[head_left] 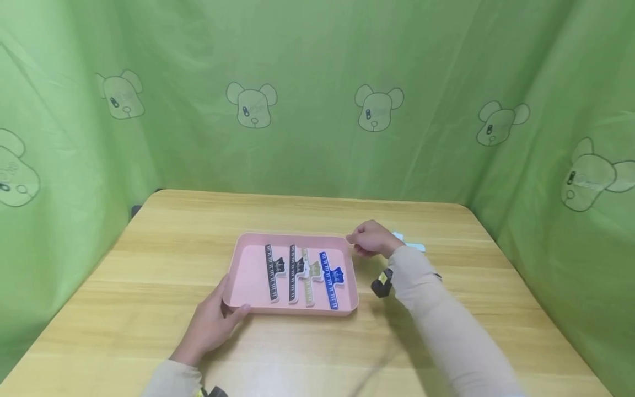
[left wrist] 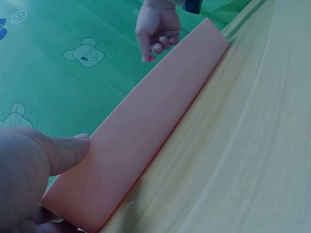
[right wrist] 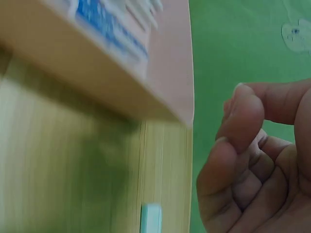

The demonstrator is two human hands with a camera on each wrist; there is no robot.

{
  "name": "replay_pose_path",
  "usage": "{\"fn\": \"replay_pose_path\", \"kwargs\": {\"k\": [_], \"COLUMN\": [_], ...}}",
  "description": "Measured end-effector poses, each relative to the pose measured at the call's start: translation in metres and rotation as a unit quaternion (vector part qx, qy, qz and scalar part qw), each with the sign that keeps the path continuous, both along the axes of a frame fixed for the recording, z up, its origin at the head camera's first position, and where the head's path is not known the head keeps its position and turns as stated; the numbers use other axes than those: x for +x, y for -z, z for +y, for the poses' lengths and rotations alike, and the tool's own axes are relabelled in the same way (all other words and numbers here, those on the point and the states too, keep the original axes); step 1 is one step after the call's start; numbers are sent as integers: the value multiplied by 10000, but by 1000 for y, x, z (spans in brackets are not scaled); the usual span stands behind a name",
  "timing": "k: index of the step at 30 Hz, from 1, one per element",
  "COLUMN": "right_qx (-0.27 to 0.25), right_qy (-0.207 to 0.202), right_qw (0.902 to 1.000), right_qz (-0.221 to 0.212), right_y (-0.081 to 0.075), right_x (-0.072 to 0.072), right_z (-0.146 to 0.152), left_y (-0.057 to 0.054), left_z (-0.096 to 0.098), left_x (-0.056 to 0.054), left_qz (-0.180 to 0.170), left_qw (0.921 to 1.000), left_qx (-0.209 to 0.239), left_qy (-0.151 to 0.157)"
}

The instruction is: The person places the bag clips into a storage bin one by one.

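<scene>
A shallow pink tray (head_left: 297, 240) stands on the table, with piano-key-patterned clips lying in a row in it: a black clip (head_left: 272, 273), another black clip (head_left: 292, 275), a beige clip (head_left: 310, 275) and a blue clip (head_left: 329, 280). My left hand (head_left: 210, 322) grips the near left corner, thumb over the front wall (left wrist: 146, 121) and fingers round the side. Beside the far right corner is my right hand (head_left: 371, 238). In the right wrist view its loosely curled fingers (right wrist: 240, 121) hold nothing, a small gap from the tray.
A light blue clip (head_left: 415, 246) lies on the wooden table (head_left: 297, 353) to the right of the tray, partly hidden by my right forearm. Green curtains (head_left: 312, 160) with mouse-like faces surround the table's back and sides.
</scene>
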State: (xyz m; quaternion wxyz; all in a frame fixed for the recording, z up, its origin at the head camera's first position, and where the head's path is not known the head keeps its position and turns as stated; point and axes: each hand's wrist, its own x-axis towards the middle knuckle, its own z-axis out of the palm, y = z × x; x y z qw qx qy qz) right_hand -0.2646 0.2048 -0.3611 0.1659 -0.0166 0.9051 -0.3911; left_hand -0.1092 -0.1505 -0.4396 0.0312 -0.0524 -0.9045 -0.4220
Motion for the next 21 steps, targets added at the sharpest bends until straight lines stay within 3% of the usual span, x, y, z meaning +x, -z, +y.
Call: {"fn": "replay_pose_path", "kwargs": {"k": [9,13,18,21], "right_qx": [243,677,1566,2152], "right_qy": [278,169,-69,-117], "right_qw": [9988,9969,9858,9733], "right_qz": [336,375,607,788], "right_y": [11,17,24,28], "right_x": [-13,-17,-19,-19], "right_z": [49,69,83,87], "left_y": [3,2,1,1], "left_z": [0,0,1,2], "left_x": [-1,-1,0,0], "left_qz": [25,-8,-28,16], "left_qw": [10000,10000,9999,9999], "left_qx": [53,62,93,112], "left_qy": [-37,-43,-33,-19]}}
